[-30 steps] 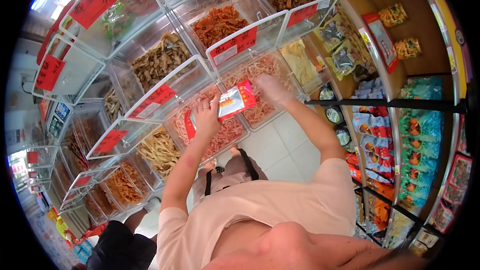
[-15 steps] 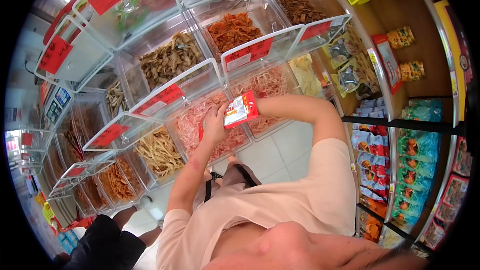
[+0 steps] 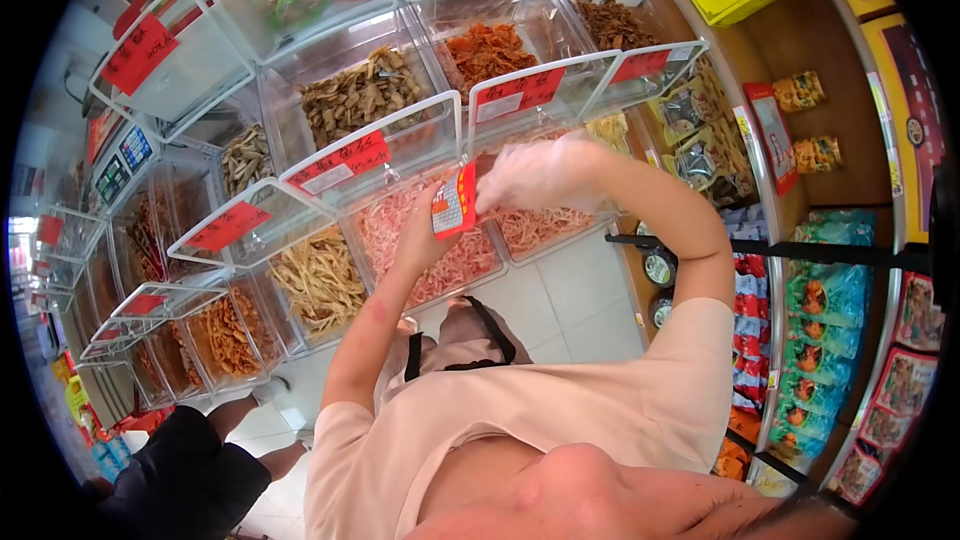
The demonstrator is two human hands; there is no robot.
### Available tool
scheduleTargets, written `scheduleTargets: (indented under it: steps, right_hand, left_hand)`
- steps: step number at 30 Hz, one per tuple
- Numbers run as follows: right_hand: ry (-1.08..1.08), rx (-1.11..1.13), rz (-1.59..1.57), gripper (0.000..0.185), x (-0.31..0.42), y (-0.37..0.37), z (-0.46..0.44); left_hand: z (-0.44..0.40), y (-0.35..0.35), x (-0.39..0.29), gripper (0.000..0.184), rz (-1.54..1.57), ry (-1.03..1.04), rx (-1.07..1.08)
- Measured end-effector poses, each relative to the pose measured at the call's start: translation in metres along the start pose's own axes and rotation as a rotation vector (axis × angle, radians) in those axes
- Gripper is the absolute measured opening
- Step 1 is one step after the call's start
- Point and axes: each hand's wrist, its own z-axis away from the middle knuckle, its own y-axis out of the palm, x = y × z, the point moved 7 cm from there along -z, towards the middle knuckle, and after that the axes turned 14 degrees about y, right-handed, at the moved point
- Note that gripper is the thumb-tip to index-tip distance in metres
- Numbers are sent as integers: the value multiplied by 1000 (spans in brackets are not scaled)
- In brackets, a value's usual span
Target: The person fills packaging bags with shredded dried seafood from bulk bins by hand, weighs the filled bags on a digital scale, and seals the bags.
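A red and silver-white snack packet (image 3: 455,205) is held upright in my left hand (image 3: 420,238), over the bin of pink dried shreds (image 3: 395,235). Fingers of that hand are closed round the packet's left side and partly hidden by it. Just to the right of the packet, my right hand (image 3: 540,175) is smeared by motion and looks whitish. Its fingers cannot be made out, nor whether it touches the packet's edge. Beneath it lies a second bin of pink shreds (image 3: 545,230).
Clear bins with white-framed lids and red price cards (image 3: 345,160) rise before me, holding brown dried pieces (image 3: 365,95) and orange shreds (image 3: 490,52). Shelves with teal packets (image 3: 815,325) stand at right. Another person's dark shorts (image 3: 190,475) show at lower left, above the tiled floor (image 3: 590,320).
My right hand has come out from behind the packet and moved up and right. The packet has turned more upright in my left hand. The view has shifted slightly.
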Motion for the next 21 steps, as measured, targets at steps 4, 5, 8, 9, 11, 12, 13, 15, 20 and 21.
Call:
scheduleTargets:
  steps: [4, 5, 8, 9, 11, 12, 13, 15, 20, 21]
  right_hand:
    - [-44, -294, -402, 28, -14, -51, 58]
    - [-41, -297, -397, 28, -19, -52, 60]
    - [-43, -263, -729, 26, -30, -51, 65]
    - [88, -396, -638, 30, -37, -56, 72]
    - [221, -526, -544, 34, -40, -52, 81]
    - [214, -506, -865, 41, -49, -37, 81]
    - [207, -492, -1020, 45, -60, -19, 76]
    - [182, -404, -1234, 56, -83, 24, 57]
    - [367, -542, -1278, 50, -61, 0, 52]
    - [339, -658, -1254, 37, -39, -16, 58]
  left_hand:
    - [-11, -8, -25, 79, -14, -3, 50]
    - [-11, -7, -25, 79, -9, 2, 32]
    - [-16, -3, -30, 80, -4, -27, 34]
    - [-17, -1, -30, 81, -8, -63, 61]
    - [-15, 1, -31, 81, 17, -12, 11]
    - [-14, 0, -35, 80, 41, 39, -39]
    - [-14, -1, -39, 80, 43, 44, -42]
    - [-13, -8, -47, 80, 82, 29, -47]
    - [7, -34, -44, 84, -26, 82, -161]
    - [10, -44, -43, 77, -14, 43, -199]
